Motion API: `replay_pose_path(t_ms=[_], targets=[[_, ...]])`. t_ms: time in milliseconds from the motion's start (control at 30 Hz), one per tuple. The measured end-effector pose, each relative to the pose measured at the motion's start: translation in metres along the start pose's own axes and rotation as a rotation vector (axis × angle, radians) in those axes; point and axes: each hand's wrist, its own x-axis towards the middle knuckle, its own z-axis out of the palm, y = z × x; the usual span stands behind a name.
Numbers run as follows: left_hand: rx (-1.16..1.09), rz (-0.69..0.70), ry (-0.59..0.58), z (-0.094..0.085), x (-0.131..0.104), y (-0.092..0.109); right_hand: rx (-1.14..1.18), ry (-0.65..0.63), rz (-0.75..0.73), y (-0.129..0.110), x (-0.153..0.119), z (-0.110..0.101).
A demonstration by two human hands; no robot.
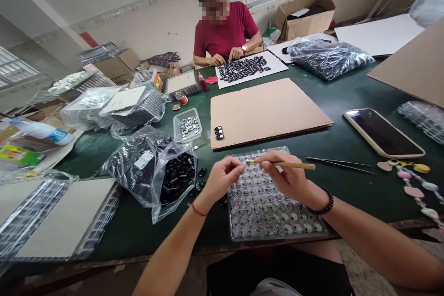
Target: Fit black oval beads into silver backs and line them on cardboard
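Observation:
My right hand (286, 175) is closed round a thin wooden stick (294, 165), whose tip points left toward my left hand. My left hand (225, 178) is pinched, with thumb and fingertips together; whatever it holds is too small to make out. Both hands are above the upper part of a clear plastic tray (274, 231) filled with rows of small round pieces. Just beyond, three shiny black pieces (218, 133) lie on the near left corner of a brown cardboard sheet (267, 106). Several more black pieces (200, 186) lie left of the tray.
An open bag of black pieces (178, 171) and a small clear box (188, 125) stand left. Tweezers (340, 165) and a phone (383, 132) lie right. Across the table (333, 97), a person (225, 27) handles black pieces on a white board (277, 68).

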Motion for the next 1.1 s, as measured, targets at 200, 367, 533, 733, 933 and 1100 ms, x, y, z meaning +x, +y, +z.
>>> replay_pose_path(t_ms=[200,367,533,733,933,1100], targets=[[0.372,0.086,0.047,0.0087,-0.0031,-0.0107,-0.072,-0.129,-0.053,-0.0011,0.0,0.0009],[0.435,0.147,0.069,0.0073,-0.0033,-0.0073,-0.165,-0.225,-0.07,-0.0004,-0.0011,0.0028],[0.422,0.158,0.055,0.0076,-0.0035,-0.0055,-0.18,-0.24,-0.076,0.0,-0.0024,0.0039],[0.427,0.161,0.042,0.0093,-0.0045,-0.0044,-0.208,-0.253,-0.095,0.0005,-0.0045,0.0038],[0.423,0.169,0.013,0.0088,-0.0043,-0.001,-0.202,-0.26,-0.093,-0.0002,-0.0033,0.0043],[0.423,0.203,0.057,0.0105,-0.0067,-0.0034,-0.172,-0.283,-0.088,-0.0011,-0.0045,0.0079]])
